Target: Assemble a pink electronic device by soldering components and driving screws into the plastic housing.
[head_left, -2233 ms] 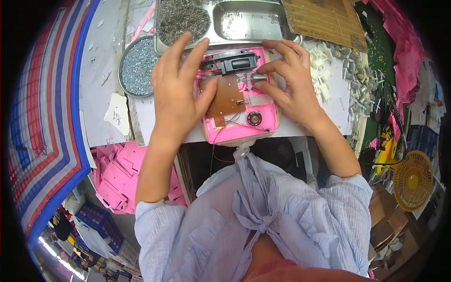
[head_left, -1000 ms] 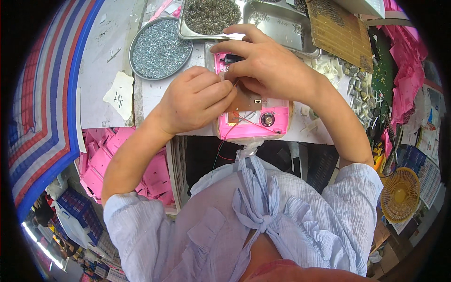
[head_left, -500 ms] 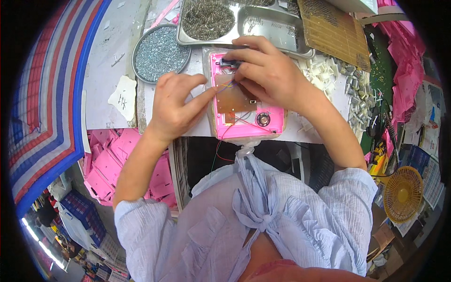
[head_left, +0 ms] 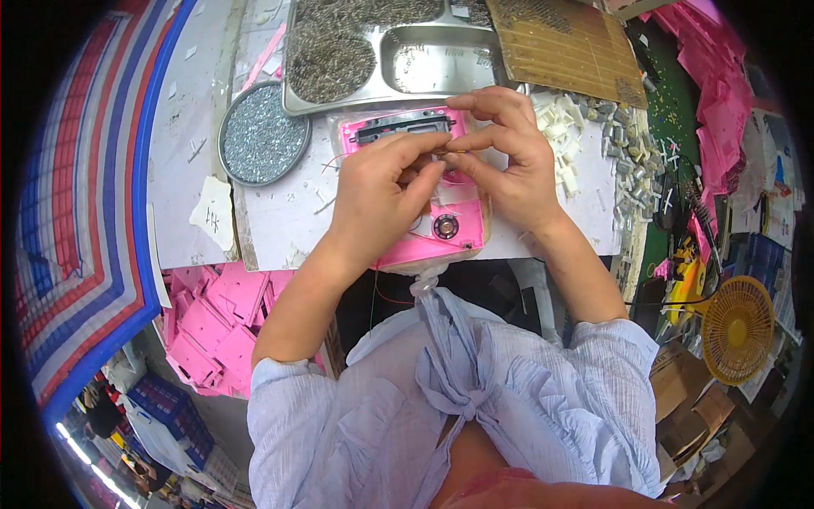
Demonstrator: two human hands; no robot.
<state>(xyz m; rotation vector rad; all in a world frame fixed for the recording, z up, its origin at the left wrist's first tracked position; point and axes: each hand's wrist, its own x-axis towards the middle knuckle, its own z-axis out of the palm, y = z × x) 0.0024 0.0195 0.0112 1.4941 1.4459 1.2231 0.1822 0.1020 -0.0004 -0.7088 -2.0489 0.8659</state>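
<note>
A pink plastic casing (head_left: 398,249) lies in front of me at the table's near edge, with a black strip-shaped part (head_left: 403,125) at its far end and a small round speaker (head_left: 445,226) at its near end. Above its middle, my left hand (head_left: 386,191) and my right hand (head_left: 509,161) meet, fingertips pinched. Between them a brown circuit board (head_left: 451,152) shows only as a thin edge; my fingers hide most of it. Thin wires run near the speaker and hang over the table edge.
Beyond the casing stands a metal compartment tray (head_left: 390,30) of small springs. To the left is a round dish (head_left: 227,161) of screws. At right lie white plastic pieces (head_left: 564,127), grey metal parts (head_left: 632,161) and brown cardboard (head_left: 568,51). Pink panels (head_left: 216,331) are heaped lower left.
The circuit board, flat in the casing before, is now tilted up between my fingers. My left hand moved right to meet the right hand. The black part is more exposed.
</note>
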